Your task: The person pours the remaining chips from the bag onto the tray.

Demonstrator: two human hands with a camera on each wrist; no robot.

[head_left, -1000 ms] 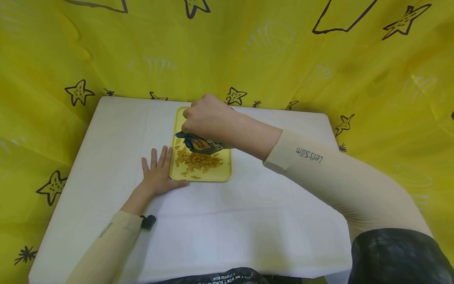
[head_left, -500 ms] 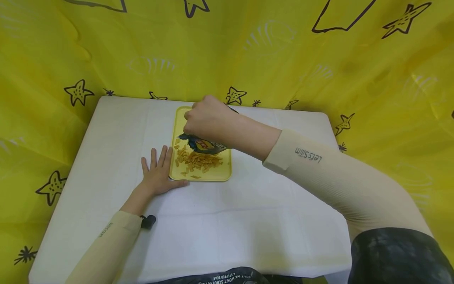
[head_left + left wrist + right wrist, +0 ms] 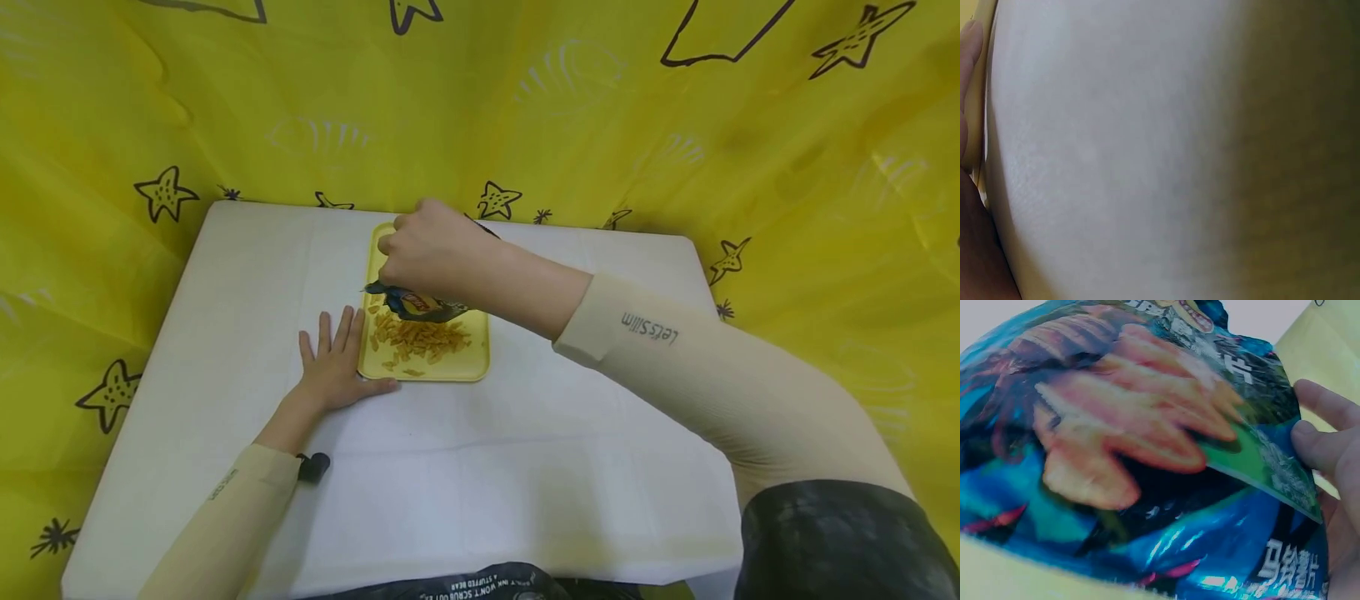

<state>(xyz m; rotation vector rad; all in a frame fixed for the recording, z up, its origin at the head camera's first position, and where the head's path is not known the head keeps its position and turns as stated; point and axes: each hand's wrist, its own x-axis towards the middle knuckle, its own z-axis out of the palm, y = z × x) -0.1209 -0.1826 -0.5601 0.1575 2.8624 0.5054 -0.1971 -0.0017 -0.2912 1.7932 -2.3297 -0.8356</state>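
A yellow tray (image 3: 480, 358) lies on the white table, with a heap of potato chips (image 3: 423, 337) in its near half. Over the tray my right hand (image 3: 427, 250) grips a dark blue chip bag (image 3: 420, 305), which hangs tilted above the heap. In the right wrist view the printed side of the bag (image 3: 1147, 437) fills most of the picture, and the thumb (image 3: 1319, 447) and fingers pinch its edge. My left hand (image 3: 333, 371) lies flat with spread fingers at the tray's near left corner, its thumb along the front rim.
A white-covered table (image 3: 525, 467) extends around the tray. Behind it hangs a yellow curtain (image 3: 480, 100) printed with starfish and fish bones. A black item with white lettering (image 3: 480, 583) shows at the near edge. A small black object (image 3: 313, 467) sits at the left wrist.
My right hand and the chip bag shift slightly right, then back left over the tray. The left hand and the heap of chips look unchanged.
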